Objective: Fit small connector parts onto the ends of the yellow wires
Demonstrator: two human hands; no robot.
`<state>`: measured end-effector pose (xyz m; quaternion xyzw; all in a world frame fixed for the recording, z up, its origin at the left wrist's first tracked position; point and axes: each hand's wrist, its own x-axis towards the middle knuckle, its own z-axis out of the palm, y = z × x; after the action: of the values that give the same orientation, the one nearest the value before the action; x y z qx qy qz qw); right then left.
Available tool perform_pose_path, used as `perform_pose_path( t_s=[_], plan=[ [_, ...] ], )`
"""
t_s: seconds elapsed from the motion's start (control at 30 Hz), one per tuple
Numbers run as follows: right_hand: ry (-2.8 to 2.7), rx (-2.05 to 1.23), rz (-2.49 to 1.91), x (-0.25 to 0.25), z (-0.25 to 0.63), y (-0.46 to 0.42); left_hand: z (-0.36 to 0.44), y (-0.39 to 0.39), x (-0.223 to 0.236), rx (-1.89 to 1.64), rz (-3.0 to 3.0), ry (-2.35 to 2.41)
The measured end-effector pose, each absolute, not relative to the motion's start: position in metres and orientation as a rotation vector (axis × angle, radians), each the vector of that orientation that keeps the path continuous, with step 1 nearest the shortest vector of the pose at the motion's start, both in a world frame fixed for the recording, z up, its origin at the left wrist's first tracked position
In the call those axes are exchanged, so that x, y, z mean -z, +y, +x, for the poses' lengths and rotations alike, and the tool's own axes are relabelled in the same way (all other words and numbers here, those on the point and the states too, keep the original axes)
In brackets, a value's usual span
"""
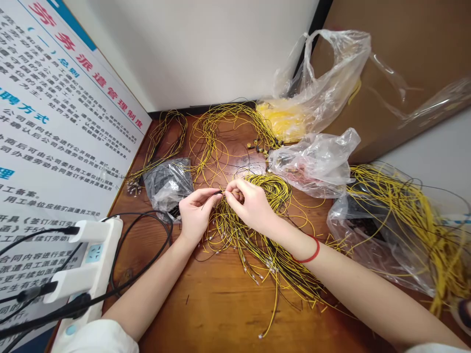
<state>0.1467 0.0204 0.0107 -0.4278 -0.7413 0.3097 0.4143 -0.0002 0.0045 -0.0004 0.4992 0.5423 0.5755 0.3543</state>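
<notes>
Gently: your left hand pinches a light, thin black wire in its fingers, right hand closed beside it; springy yellow wires snag easily, so hold near the tip.

Item count in view: one left hand and one right hand; one thin black wire between the two hands; four bundles of yellow wire, three on the surface and one in a bag; four clear plastic bags; one white power strip carrying two plugs; one red wristband; one cardboard box; one printed wall poster.
</notes>
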Motion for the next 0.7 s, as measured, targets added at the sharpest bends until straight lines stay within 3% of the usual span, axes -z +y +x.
perform_pose_path(
  t_s=[0.7],
  plan=[
    [-1.707,-0.983,-1.141,-0.0110,0.1462,0.0211,0.0001,0.0047,0.0001,-1.473,1.311,1.406]
  ],
)
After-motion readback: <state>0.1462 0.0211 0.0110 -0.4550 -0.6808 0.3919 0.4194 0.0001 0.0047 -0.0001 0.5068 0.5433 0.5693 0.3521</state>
